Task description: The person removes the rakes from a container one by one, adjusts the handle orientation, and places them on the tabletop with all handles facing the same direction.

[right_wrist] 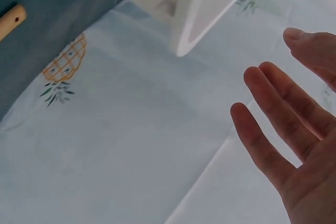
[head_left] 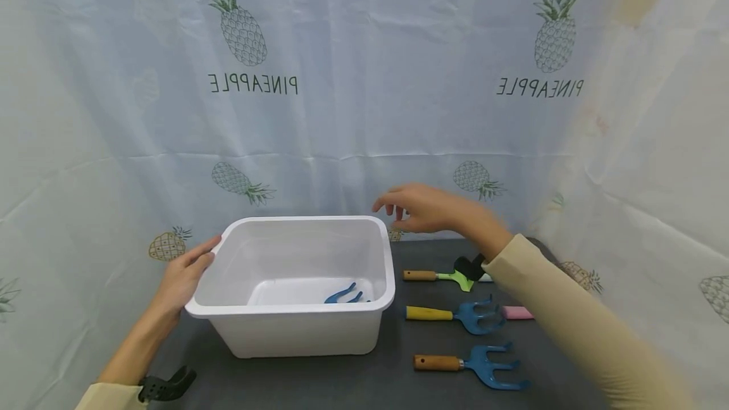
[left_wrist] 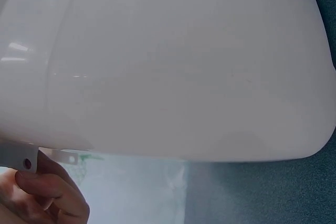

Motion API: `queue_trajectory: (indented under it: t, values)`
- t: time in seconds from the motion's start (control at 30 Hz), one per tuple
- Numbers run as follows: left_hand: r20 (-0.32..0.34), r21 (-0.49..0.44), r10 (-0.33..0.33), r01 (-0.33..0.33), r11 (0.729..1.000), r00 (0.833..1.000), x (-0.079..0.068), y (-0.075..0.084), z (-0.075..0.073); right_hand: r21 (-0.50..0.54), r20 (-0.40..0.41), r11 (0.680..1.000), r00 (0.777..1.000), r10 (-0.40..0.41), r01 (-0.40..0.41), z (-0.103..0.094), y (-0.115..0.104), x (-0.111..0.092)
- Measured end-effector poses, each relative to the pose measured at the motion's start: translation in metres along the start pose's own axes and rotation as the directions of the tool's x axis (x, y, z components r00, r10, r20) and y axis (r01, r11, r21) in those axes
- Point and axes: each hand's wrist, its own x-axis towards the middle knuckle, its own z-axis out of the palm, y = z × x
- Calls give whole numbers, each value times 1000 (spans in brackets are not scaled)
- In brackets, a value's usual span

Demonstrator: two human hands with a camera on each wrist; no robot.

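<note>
A white plastic basin (head_left: 296, 333) stands upright on the dark table, with a blue garden fork (head_left: 340, 294) partly visible inside it. My left hand (head_left: 186, 273) grips the basin's left rim; in the left wrist view its curled fingers (left_wrist: 58, 192) are at the rim's edge. Above and just beyond the basin's back right corner, my right hand (head_left: 424, 209) is in the air, holding nothing. Its fingers (right_wrist: 273, 103) are spread and loosely extended in the right wrist view.
Right of the basin lie a green tool with a wooden handle (head_left: 420, 275), a yellow-handled blue fork (head_left: 429, 314) and a wooden-handled blue fork (head_left: 438, 362). A pink handle (head_left: 517, 313) shows beside my right sleeve. A pineapple-print curtain (head_left: 364, 112) hangs behind.
</note>
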Motion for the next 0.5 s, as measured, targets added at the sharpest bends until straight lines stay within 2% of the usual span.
queue_trajectory:
  t: [0.2,0.5]
  values:
    - [17,-20,-13,13,1000,1000,0,1,1,-16,37,999,998,-45,46,-1,-17,22]
    - [8,0,-13,13,1000,1000,2,0,-1,-25,76,996,993,-89,91,-2,-43,51]
